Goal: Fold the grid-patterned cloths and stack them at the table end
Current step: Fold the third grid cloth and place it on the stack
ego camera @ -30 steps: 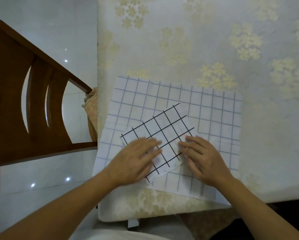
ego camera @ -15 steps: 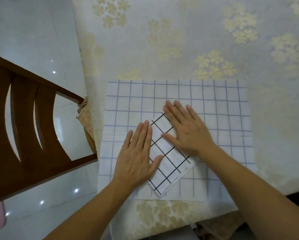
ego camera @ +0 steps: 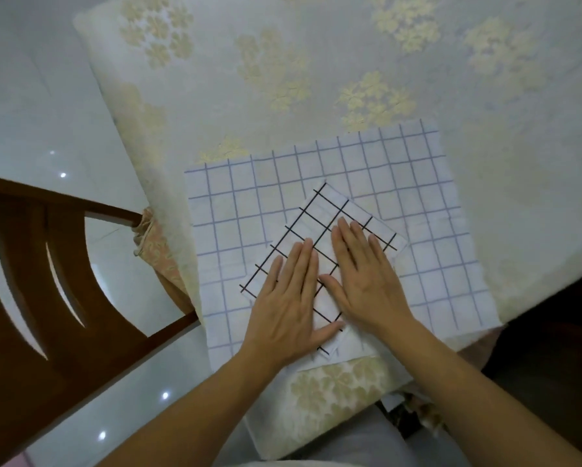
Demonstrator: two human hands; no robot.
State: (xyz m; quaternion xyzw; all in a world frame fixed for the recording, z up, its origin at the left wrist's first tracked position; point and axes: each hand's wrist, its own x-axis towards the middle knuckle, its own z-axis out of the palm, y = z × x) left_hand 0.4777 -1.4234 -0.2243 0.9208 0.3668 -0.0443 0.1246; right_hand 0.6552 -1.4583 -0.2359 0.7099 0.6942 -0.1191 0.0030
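A small folded white cloth with black grid lines (ego camera: pixel 323 227) lies turned at an angle on top of a larger white cloth with pale blue grid lines (ego camera: pixel 282 183), which is spread flat near the table's corner. My left hand (ego camera: pixel 289 305) and my right hand (ego camera: pixel 367 281) rest flat, palms down, side by side on the near half of the black-grid cloth. Fingers of both hands are stretched out and pressed on the fabric, holding nothing. The near part of the small cloth is hidden under my hands.
The table wears a pale tablecloth with gold flower prints (ego camera: pixel 350 62). A dark wooden chair (ego camera: pixel 47 281) stands to the left over a glossy tiled floor (ego camera: pixel 30 96). The table's near edge and corner lie just below the cloths.
My right hand has slid back toward me from the far part of the black-grid cloth and now lies beside the left hand. The camera view has swung, so the cloths appear rotated.
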